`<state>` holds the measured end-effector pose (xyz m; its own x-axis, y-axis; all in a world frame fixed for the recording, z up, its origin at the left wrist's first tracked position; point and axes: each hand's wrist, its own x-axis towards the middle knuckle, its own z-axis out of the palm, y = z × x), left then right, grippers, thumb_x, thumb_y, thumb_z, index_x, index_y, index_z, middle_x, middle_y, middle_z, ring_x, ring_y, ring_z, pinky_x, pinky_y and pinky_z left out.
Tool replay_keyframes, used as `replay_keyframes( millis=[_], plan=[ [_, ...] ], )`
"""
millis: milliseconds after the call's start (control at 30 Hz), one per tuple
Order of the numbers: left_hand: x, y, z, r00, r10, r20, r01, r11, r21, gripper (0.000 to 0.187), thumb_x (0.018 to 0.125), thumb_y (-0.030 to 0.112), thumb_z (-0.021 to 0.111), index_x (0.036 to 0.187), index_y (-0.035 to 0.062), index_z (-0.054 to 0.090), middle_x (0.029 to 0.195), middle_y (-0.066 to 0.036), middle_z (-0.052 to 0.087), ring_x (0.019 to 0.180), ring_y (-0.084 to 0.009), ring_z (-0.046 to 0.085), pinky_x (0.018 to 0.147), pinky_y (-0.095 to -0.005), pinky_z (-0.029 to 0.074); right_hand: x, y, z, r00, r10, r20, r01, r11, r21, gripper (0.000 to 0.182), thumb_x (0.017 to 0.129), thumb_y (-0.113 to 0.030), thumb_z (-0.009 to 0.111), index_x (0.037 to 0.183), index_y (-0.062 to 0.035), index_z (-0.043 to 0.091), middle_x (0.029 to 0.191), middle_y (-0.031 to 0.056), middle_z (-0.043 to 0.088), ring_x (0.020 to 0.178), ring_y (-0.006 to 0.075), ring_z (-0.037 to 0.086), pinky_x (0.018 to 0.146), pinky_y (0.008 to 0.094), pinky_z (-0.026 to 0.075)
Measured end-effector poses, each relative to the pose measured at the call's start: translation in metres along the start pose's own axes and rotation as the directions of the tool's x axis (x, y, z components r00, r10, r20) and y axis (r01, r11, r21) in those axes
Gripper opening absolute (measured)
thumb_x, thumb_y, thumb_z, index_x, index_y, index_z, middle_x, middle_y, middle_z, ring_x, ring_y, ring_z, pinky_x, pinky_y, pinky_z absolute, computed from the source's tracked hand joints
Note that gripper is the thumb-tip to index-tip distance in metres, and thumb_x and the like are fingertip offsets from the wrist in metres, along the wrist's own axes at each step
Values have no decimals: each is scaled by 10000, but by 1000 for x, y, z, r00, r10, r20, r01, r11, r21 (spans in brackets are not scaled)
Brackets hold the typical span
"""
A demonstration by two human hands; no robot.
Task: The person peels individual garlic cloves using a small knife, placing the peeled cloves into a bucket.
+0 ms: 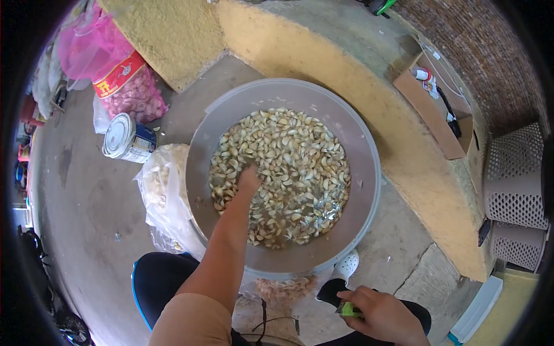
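A large grey plastic tub point(283, 86) holds many garlic cloves point(294, 150) floating in water. My left hand point(249, 180) reaches into the tub at its left side. Its fingers are under the water among the cloves, so I cannot see whether they hold anything. Over my right knee, outside the tub, my right hand point(378, 314) is closed around a small tool with a bright green handle point(351, 310). The tool's other end is mostly hidden. Just beyond that hand a white perforated clog point(347, 264) shows on the floor.
Left of the tub sit a clear plastic bag point(164, 181), a paint can point(130, 138) and a pink mesh sack of garlic point(135, 95). Garlic skins point(285, 290) lie below the tub. A yellow step point(369, 115) curves behind it, bearing a cardboard box point(430, 121). Perforated baskets point(516, 179) stand right.
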<state>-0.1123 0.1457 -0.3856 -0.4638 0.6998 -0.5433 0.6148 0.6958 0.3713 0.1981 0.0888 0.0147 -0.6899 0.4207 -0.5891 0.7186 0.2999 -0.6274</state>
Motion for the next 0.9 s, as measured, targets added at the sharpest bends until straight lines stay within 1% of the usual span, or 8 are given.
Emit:
replay_keyframes(
  millis=[100,167,300,467,567,600,800,900],
  plan=[
    [0,-5,-3,999,24,24,-21,994,-103,410,738,90,589,1128,59,467,1036,-156,551,973,-282,530,806,-384,452,3,-1,-5,997,57,56,-58,998,5,343,734,-152,582,1048,-38,503,832,136,523,739,306,557,648,359,454],
    [-13,-2,-18,988,-74,132,126,884,-451,389,742,90,571,1116,52,469,1082,-146,522,1020,-272,501,802,-399,457,3,-1,-7,993,82,79,-82,997,-6,344,744,-191,595,1045,-46,519,824,125,528,725,291,566,637,342,461],
    [-28,5,-35,952,-202,229,290,362,-886,366,758,88,524,1117,65,459,1189,-129,430,1119,-267,408,783,-451,456,-2,6,-6,1000,10,8,-10,1000,-18,329,758,-198,579,1034,-29,517,866,146,537,735,313,566,660,364,467],
    [-58,17,-51,949,86,304,310,-62,-949,465,723,70,485,1180,103,406,1221,-106,306,1004,-293,399,737,-455,400,-2,6,-6,996,38,-82,-39,999,-2,317,770,-194,558,1036,-26,519,881,184,557,771,325,572,678,386,460],
    [-108,44,-70,943,221,248,276,-109,-955,501,702,91,486,1194,131,398,1155,-100,389,938,-255,445,681,-409,415,0,6,-1,967,43,-250,-16,994,108,284,763,-176,572,993,-11,542,744,177,541,690,325,545,653,359,434],
    [-112,41,-64,905,363,221,264,-72,-962,508,689,118,485,1190,158,416,1023,-82,489,814,-211,495,604,-359,413,3,12,4,945,-15,-326,35,998,57,243,766,-175,568,914,16,537,724,198,544,672,315,543,637,358,426],
    [-200,91,-100,796,556,240,262,41,-964,392,743,131,480,1133,109,443,859,-68,541,676,-165,534,478,-290,426,26,27,20,898,-10,-439,29,999,36,291,774,-216,548,913,36,506,761,214,564,707,372,554,637,393,439],
    [-242,103,-131,713,654,252,218,135,-967,309,761,124,494,1067,101,463,835,-67,539,685,-159,537,479,-270,430,29,17,30,894,82,-440,12,978,207,315,775,-239,578,904,39,507,709,177,568,658,296,567,606,351,441]
  ],
)
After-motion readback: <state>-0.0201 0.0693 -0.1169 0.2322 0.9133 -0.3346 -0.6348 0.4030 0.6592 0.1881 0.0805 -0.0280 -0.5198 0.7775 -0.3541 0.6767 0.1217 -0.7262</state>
